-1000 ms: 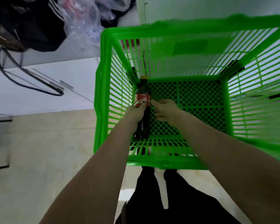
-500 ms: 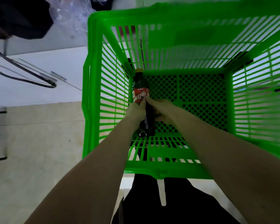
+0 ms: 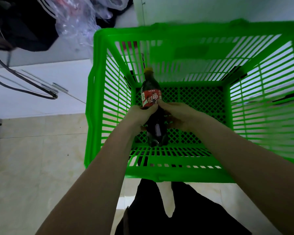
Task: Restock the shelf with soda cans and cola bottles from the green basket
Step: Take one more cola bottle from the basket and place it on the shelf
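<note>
Both arms are reaching forward and down into the basket (image 3: 92,106). The left hand (image 3: 139,116) is curling round the bottle (image 3: 151,99) just below its red label, and the right hand (image 3: 175,114) is gripping it from the other side. The bottle is lying tilted inside, near the left wall, cap pointing away.

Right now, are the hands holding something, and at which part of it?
Both hold the dark plastic cola bottle with the red label at its middle: the left hand and the right hand grip it from either side, just under the label.
</note>
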